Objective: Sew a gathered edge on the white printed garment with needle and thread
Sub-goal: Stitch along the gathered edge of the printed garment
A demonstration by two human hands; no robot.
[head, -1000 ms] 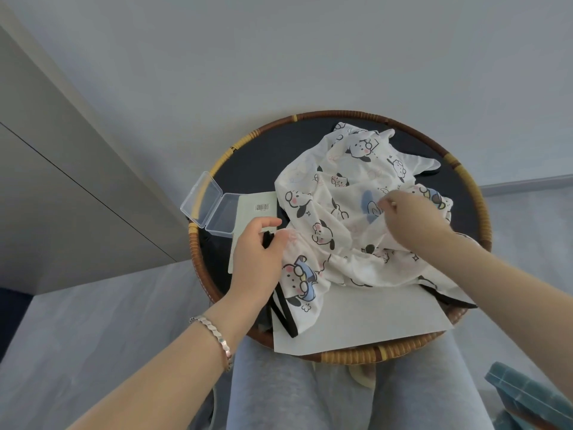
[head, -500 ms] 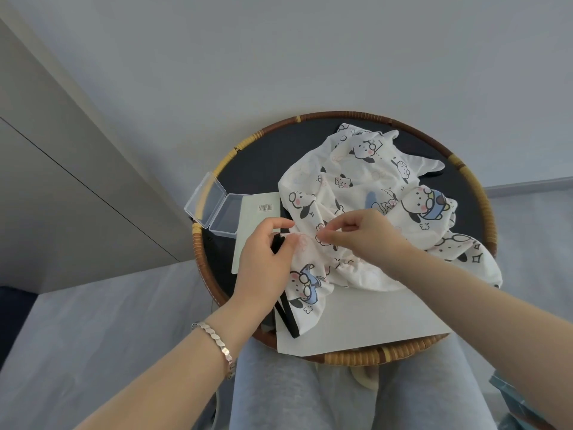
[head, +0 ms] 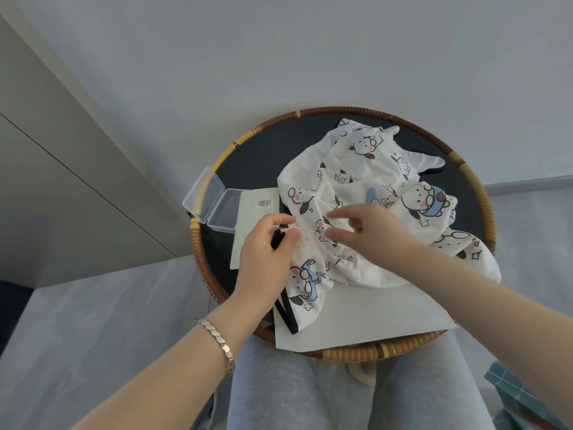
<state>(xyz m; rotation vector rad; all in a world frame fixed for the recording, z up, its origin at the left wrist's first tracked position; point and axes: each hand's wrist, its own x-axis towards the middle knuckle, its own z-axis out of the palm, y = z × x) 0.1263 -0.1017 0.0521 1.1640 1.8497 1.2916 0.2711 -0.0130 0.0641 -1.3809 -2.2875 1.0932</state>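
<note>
Left grip [head: 266, 252] is clenched on the near-left edge of the white garment printed with cartoon puppies [head: 356, 172], and the likely trouble starts there. If that pinch slackens, the bunched folds would probably spread and the gathers would have to be formed again. No needle or thread can be made out, so a loose point may be hidden in the heaped cloth, where it could prick a finger or snag a second layer into the stitch. The garment lies piled on the round dark desk with a woven rattan rim [head: 341, 110]. Its lower folds spill onto a white sheet of paper [head: 372, 318] and over a black strap [head: 286, 315], either of which could get caught up in the sewing. As for the left grip, its thumb and fingertips press a small fold against something black I cannot identify. Right grip [head: 369, 234] is released just beside it, blurred. Its forefinger and thumb are parted over the cloth, with nothing discernible between them.
</note>
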